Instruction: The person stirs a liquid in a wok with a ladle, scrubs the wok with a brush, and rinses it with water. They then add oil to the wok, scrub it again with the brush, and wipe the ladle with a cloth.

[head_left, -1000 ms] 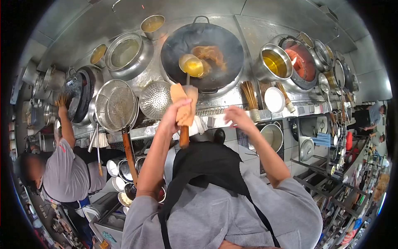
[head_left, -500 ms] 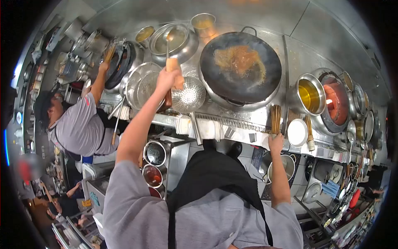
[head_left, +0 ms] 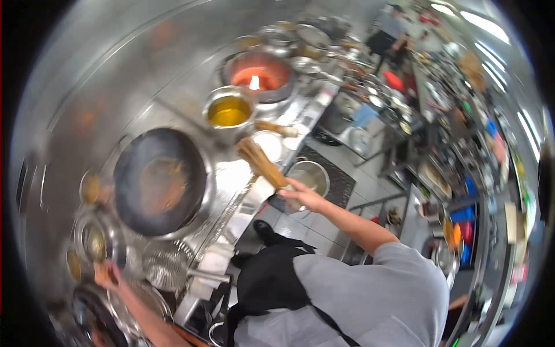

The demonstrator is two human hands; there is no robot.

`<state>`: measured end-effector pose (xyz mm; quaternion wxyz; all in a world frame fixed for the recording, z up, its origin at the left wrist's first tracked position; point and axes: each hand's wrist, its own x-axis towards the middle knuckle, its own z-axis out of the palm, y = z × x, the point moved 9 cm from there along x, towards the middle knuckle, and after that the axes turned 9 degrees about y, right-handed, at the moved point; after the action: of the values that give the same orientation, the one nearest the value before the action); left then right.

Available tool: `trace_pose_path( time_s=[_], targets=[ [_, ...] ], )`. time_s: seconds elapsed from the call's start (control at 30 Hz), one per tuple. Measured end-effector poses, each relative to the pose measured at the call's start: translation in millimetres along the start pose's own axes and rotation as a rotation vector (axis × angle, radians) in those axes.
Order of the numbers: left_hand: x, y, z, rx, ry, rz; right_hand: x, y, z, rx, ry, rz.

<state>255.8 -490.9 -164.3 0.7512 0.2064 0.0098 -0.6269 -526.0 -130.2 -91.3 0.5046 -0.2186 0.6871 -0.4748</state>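
My left hand (head_left: 114, 279) is closed around the wooden handle of a ladle (head_left: 106, 272). The ladle's far end reaches over a steel pot (head_left: 120, 240), though blur hides its exact position. In my right hand (head_left: 303, 195) is a bamboo wok brush (head_left: 260, 162), its bristles pointing up and left over the counter edge. Between the two hands sits a dark wok (head_left: 132, 191) with a thin brownish liquid (head_left: 165, 185) in its middle. A perforated strainer (head_left: 165, 266) lies near my left forearm, its handle sticking out past the counter edge.
Beyond the brush stand a steel pot of yellow oil (head_left: 229, 111) and a burner with a flame (head_left: 254, 82). A second brush (head_left: 276, 128) lies beside a white bowl (head_left: 267, 146). Below the counter edge is a large pot (head_left: 312, 176). Another person (head_left: 388, 29) stands far off.
The view has swung to the right, so the wok and ladle now appear at the left. My right hand has lifted the brush off the counter edge. Both hands keep their holds.
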Motion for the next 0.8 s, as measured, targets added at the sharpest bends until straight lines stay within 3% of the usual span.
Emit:
trace_pose_path(
  time_s=[0.07,0.1,0.17,0.27,0.37,0.47,0.5,0.57,0.63,0.7,0.73,0.8],
  targets=[
    [-24.1,-5.7,29.6,0.023,-0.222,-0.223,-23.3,-27.8,12.4,0.106,-0.078,0.007],
    [-54.4,-18.7,46.0,-0.053,-0.093,-0.254,-26.8,-38.0,14.4,0.056,-0.073,-0.03],
    [-123.2,-40.8,105.3,0.058,-0.169,-0.219,-21.2,-54.0,25.3,-0.049,-0.09,-0.096],
    [-182.0,-63.8,141.9,0.151,-0.234,-0.292,5.7,-89.9,44.2,-0.323,-0.009,-0.567],
    [-234.7,-95.1,165.0,0.175,-0.269,-0.342,-0.3,-127.5,83.3,-0.147,-0.207,-0.312],
    [-302.7,-149.9,206.3,0.084,-0.176,-0.467,33.7,-155.4,114.4,-0.161,-0.177,-0.673],
    [-319.3,-169.4,214.9,0.011,-0.176,-0.506,45.3,-161.2,120.0,-0.221,-0.143,-0.688],
    [-328.3,-193.2,197.9,0.006,-0.097,-0.488,57.3,-182.0,140.0,-0.375,-0.138,-0.602],
    [-341.7,-223.5,184.0,0.013,-0.057,-0.489,90.4,-183.8,159.3,-0.431,-0.056,-0.842],
    [-345.7,-256.6,154.9,-0.082,0.019,-0.519,80.1,-210.1,188.4,-0.589,-0.108,-0.866],
    [-345.9,-266.7,145.5,0.068,0.036,-0.479,80.2,-215.3,205.1,-0.669,-0.155,-0.861],
    [-348.2,-295.4,140.4,0.061,0.014,-0.509,87.1,-218.4,242.3,-0.886,-0.204,-0.986]
  ],
)
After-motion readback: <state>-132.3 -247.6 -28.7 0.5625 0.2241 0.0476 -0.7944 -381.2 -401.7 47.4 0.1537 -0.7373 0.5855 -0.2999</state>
